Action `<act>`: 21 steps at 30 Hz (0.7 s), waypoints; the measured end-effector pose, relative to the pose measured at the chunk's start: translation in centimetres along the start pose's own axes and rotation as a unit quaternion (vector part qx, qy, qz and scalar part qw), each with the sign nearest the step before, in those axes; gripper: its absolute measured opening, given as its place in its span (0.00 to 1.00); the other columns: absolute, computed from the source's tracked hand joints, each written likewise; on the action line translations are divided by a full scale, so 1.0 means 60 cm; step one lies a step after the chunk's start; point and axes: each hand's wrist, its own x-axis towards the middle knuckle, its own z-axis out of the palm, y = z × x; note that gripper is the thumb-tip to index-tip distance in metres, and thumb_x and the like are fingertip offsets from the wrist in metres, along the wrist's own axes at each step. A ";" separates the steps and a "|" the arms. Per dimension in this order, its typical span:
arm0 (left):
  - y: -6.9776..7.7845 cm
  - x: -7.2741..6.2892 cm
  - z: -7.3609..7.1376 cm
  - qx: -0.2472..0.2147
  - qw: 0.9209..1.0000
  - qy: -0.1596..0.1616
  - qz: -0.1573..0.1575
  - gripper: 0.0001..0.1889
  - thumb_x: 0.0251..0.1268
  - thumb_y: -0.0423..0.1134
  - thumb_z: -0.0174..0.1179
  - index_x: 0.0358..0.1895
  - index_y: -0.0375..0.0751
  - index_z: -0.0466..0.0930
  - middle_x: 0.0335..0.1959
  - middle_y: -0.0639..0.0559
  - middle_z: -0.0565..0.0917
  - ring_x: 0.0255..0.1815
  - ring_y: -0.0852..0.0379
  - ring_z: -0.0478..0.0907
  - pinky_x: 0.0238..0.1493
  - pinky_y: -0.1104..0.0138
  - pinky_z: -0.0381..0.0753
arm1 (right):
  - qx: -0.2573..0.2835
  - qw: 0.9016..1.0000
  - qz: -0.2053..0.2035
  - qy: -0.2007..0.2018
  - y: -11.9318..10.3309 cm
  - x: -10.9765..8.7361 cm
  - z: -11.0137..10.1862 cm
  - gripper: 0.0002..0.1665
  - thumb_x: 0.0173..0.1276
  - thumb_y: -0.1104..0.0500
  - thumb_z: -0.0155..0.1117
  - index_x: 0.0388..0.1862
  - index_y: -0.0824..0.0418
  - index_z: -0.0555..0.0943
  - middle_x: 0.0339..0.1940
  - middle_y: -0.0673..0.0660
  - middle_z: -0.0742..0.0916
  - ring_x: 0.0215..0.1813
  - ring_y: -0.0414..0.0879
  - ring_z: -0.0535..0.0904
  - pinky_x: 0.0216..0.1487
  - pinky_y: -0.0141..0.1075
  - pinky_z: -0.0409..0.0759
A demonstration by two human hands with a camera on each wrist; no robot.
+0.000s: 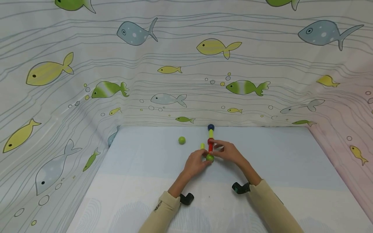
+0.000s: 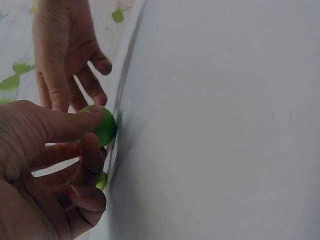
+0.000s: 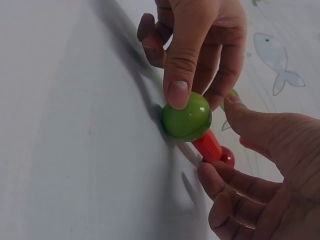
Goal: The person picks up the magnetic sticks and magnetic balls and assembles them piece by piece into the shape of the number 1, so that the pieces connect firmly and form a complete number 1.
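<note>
A chain of toy balls and rods stands out from my hands toward the back wall: a green ball point(image 1: 210, 158), a red rod point(image 3: 208, 146), a red ball point(image 3: 227, 157), a yellow-green rod point(image 1: 211, 133) and a dark blue ball point(image 1: 211, 127). With thumb and fingers my left hand point(image 1: 196, 164) pinches the near green ball. My right hand point(image 1: 226, 151) lies beside the red rod, its fingertips at the red ball and its thumb apart from them. Another yellow-green rod point(image 1: 202, 146) shows just beyond the left fingers; its lower part is hidden.
A loose green ball point(image 1: 182, 140) lies left of the chain. The pale table surface point(image 1: 145, 158) meets a fish-printed back wall point(image 1: 140, 110) close behind the blue ball. Black wrist devices point(image 1: 187, 198) sit at both cuffs.
</note>
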 end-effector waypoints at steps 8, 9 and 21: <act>-0.002 0.001 0.004 -0.005 1.000 0.008 0.002 0.16 0.61 0.42 0.70 0.50 0.42 0.82 0.43 0.52 0.85 0.47 0.56 0.80 0.51 0.61 0.78 | 0.008 0.998 -0.010 -0.056 0.001 -0.009 -0.003 0.38 0.60 0.51 0.75 0.69 0.58 0.74 0.50 0.60 0.85 0.42 0.49 0.82 0.44 0.43 0.81; -0.002 0.001 0.003 -0.003 1.000 0.009 0.002 0.16 0.61 0.43 0.70 0.50 0.42 0.82 0.43 0.52 0.85 0.47 0.55 0.80 0.51 0.61 0.78 | 0.006 0.998 -0.017 -0.060 0.001 -0.010 -0.003 0.39 0.60 0.51 0.76 0.68 0.59 0.74 0.49 0.60 0.85 0.41 0.49 0.82 0.43 0.42 0.81; 0.002 0.002 0.002 0.001 1.000 0.013 0.002 0.17 0.60 0.42 0.71 0.50 0.41 0.81 0.43 0.50 0.85 0.46 0.54 0.80 0.50 0.61 0.78 | 0.002 0.997 -0.040 -0.068 0.011 -0.014 -0.004 0.39 0.57 0.50 0.78 0.66 0.60 0.76 0.47 0.59 0.86 0.38 0.45 0.82 0.42 0.39 0.81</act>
